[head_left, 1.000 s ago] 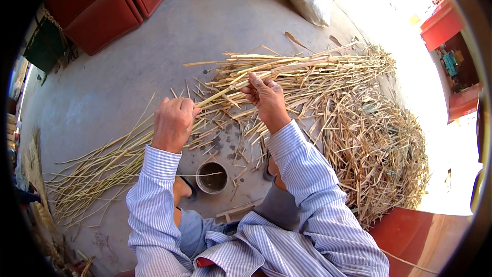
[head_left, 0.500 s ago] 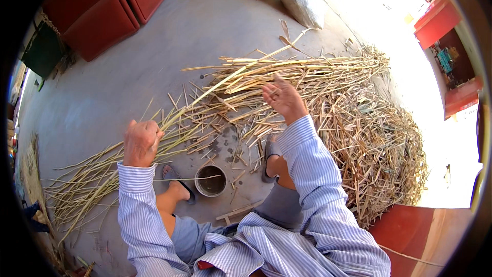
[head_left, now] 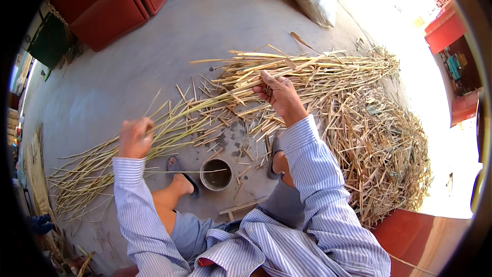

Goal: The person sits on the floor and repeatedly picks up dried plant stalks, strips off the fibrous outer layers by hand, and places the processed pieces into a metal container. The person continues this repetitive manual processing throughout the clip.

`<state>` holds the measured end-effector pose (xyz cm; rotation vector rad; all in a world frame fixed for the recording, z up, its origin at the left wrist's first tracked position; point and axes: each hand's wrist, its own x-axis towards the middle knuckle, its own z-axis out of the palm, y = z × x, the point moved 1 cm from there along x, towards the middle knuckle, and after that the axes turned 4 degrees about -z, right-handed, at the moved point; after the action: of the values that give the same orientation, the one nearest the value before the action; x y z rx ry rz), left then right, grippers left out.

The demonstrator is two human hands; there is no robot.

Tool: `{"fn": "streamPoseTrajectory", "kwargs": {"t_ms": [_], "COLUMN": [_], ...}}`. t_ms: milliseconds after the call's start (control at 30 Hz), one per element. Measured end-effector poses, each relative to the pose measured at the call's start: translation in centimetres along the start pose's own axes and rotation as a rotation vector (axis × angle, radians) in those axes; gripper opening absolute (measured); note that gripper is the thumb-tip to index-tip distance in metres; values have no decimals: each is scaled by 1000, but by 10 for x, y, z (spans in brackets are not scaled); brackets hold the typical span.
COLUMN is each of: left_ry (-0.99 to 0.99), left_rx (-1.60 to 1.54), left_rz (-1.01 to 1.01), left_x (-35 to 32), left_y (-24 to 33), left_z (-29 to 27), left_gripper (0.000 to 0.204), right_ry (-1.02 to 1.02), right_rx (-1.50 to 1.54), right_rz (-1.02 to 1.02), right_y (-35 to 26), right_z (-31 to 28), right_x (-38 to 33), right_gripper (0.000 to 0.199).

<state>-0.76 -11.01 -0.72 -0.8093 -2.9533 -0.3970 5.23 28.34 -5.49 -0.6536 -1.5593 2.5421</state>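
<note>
sorting reeds on the floor: left hand [head_left: 135, 137] clenched on a stalk [head_left: 195, 113] running across to the pile [head_left: 318, 72]; right hand [head_left: 279, 95] curled into the pile, grasping stems there. looks mid-pull; next calls for drawing the stalk clear onto the sorted bundle [head_left: 82, 179] at left.

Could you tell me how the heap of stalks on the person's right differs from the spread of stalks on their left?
The right heap is thick, tangled and straw-brown; the left spread is thin, greener-yellow, and its stalks lie roughly parallel. The right heap holds many short broken pieces; the left spread holds long whole stalks. The left hand grips a stalk over the left spread, while the right hand rests at the right heap's edge. Both lie on the concrete floor.
</note>
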Motion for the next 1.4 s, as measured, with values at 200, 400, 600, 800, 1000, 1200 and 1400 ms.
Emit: {"fn": "streamPoseTrajectory", "kwargs": {"t_ms": [200,400,600,800,1000,1200,1400], "left_ry": [235,252,-140,-432,-454,-446,-234], "left_rx": [-281,-358,-878,-1067,-1004,-943,-805], "left_rz": [157,188,-52,-128,-159,-98,-16], "left_x": [50,63,74,67,54,59,56], "left_y": [87,97,78,56,37,62,57], "left_z": [58,73,62,17,10,18,38], "left_gripper": [20,18,18,28,27,18,14], "right_ry": [22,29,-138,-194,224,-96,74], "right_rx": [93,53,112,294,736,418,230], "right_rz": [3,-31,-204,-492,-512,-309,-279], "right_y": [20,18,11,-29,-43,-36,-31], "right_z": [40,33,37,4,-107,-49,-45], "right_x": [-5,-8,-14,-15,1,-14,-8], "right_gripper": [28,27,18,15,28,25,20]}}
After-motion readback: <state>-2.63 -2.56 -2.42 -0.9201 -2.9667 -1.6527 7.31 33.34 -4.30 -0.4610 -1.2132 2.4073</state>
